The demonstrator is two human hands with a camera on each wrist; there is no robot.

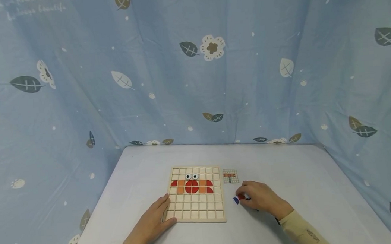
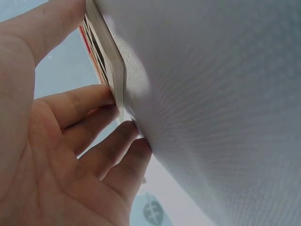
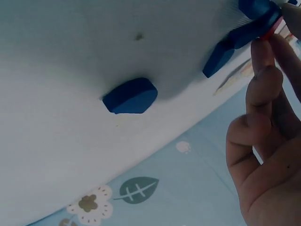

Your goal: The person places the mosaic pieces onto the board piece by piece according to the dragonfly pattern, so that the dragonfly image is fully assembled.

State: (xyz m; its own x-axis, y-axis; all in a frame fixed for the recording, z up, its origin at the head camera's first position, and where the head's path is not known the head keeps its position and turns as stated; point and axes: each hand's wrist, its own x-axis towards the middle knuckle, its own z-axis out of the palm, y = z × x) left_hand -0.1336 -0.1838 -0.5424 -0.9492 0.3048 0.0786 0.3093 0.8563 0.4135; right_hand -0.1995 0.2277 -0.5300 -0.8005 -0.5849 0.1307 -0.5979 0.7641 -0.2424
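A light wooden grid board [image 1: 194,214] lies on the table with red, orange and eye-patterned pieces set in it. My left hand [image 1: 151,222] rests at its near left corner, the fairly straight fingers touching its side edge and the thumb by the near edge. The left wrist view shows these fingertips [image 2: 106,94] against the board's side. Right of the board, my right hand [image 1: 260,197] pinches a red piece [image 1: 241,196] over a few blue pieces. One blue half-round piece [image 1: 236,200] shows beside the fingertips; another blue piece [image 3: 130,95] lies apart under the hand.
A small pattern card [image 1: 230,176] with a printed grid picture lies right of the board's upper part. The white table [image 1: 144,158] is backed by a blue curtain [image 1: 166,82] with leaves and flowers.
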